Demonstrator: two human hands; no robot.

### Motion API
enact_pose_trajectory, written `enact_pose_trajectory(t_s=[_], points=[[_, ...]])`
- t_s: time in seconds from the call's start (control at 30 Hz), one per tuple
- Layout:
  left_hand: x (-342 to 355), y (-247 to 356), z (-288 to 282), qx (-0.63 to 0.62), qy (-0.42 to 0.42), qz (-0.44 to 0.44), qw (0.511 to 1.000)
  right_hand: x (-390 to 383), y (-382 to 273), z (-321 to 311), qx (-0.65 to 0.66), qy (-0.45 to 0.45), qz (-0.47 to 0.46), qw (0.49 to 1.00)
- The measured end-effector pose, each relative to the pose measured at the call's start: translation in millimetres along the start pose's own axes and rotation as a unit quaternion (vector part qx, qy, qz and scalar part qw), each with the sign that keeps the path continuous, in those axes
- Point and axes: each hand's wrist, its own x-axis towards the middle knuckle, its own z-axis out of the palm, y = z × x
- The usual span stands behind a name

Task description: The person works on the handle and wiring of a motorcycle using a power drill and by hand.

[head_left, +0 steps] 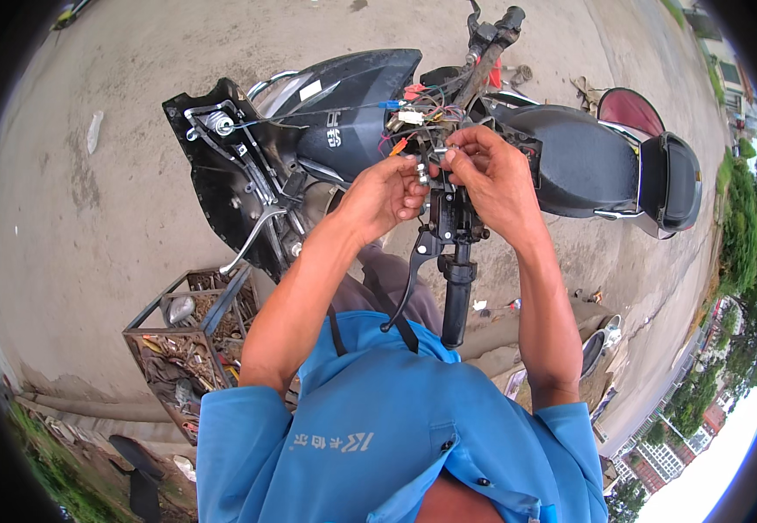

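A dismantled electric scooter lies across my view, with a bundle of coloured wires and connectors (412, 117) exposed at its handlebar (458, 278). My left hand (383, 192) pinches small silver metal fittings (422, 174) just below an orange connector (398, 146). My right hand (492, 179) is close beside it, thumb and index finger pinched on a small silvery piece (439, 150) among the wires. The black brake lever (415, 277) and grip hang below both hands. Exactly how the small pieces join is hidden by my fingers.
A removed black front panel with lamp fittings (237, 196) sits left of the body panel (344, 105). The seat (583, 161) and rear box (668, 183) extend rightward. A metal-framed bin of tools and scrap (169, 336) stands at lower left on the concrete (64, 227).
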Motion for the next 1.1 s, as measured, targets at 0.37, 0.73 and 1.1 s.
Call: enact_pose_trajectory(t_s=[0.37,0.73,1.1], points=[[-26,5,31,0.144,0.174,0.143,0.964,36,17,7,0.139,-0.116,0.08,0.98],[-19,-12,13,0.427,0.147,0.107,0.886,21,43,-21,0.268,0.031,-0.026,0.962],[32,-66,-17,0.296,0.096,0.069,0.948,-26,141,-1,0.388,0.063,0.168,0.904]])
